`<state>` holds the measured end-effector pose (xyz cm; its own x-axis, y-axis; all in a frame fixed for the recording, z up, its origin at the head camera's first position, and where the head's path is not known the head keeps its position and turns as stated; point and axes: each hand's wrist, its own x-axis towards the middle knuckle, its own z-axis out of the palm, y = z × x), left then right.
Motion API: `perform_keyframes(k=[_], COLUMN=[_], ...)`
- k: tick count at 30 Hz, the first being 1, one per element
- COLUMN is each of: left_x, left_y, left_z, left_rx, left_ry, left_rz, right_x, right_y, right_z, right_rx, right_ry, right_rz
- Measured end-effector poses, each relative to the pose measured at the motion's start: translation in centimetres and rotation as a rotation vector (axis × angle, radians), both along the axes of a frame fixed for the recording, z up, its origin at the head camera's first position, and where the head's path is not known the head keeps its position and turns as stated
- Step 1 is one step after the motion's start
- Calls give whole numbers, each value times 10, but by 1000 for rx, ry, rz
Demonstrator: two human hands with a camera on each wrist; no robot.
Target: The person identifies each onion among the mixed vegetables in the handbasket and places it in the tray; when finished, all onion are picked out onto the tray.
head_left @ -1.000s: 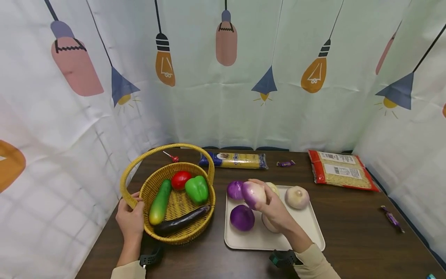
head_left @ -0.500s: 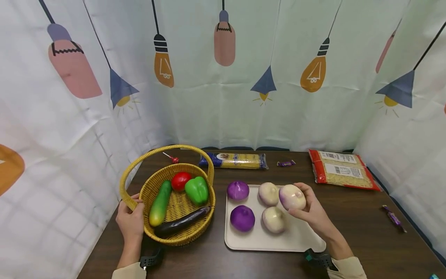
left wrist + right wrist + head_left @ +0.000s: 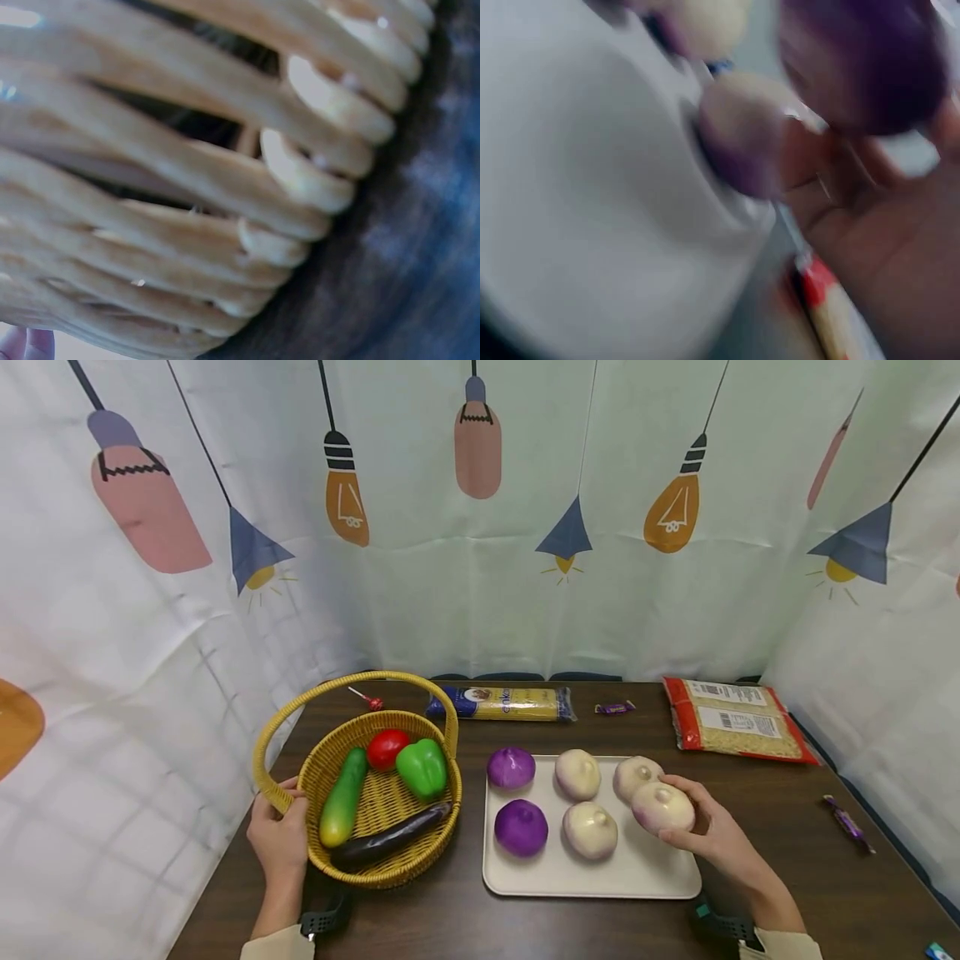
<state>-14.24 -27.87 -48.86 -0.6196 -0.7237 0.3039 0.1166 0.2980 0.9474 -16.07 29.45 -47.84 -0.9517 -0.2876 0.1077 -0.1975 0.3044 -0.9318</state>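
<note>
In the head view my left hand (image 3: 279,837) holds the yellow wicker basket (image 3: 382,881) at its left rim, by the foot of the handle; part of the fingers is hidden. Inside lie a cucumber (image 3: 345,799), a tomato (image 3: 387,748), a green bell pepper (image 3: 422,770) and an eggplant (image 3: 392,837). My right hand (image 3: 716,835) grips a white-and-purple onion (image 3: 663,808) between thumb and fingers, over the right part of a cream tray (image 3: 555,882). That onion overlaps another pale onion (image 3: 634,774) behind it. Two pale onions (image 3: 590,831) and two purple ones (image 3: 521,828) rest further left.
Along the back lie a lollipop (image 3: 367,699), a pasta packet (image 3: 504,703) and a purple-wrapped candy (image 3: 615,707). A red-edged grain bag (image 3: 737,721) is at the back right, with another wrapped candy (image 3: 847,824) nearer. Patterned curtains surround the dark table (image 3: 420,922).
My right hand has carried the onion from the tray's left side to its right side, lowering it toward the near right. My left hand has stayed at the basket.
</note>
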Motion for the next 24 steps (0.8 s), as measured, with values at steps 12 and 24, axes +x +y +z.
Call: perform_keyframes(k=[12,24], left_x=[1,5], left_y=[1,7], left_z=[1,12], left_rx=[-15,-13], left_ry=[2,-15], left_rz=[6,4], right_x=[3,2], right_y=[29,21], right_z=[-12,-16], right_rx=[225,237], right_ry=[63,16], right_rz=[100,151])
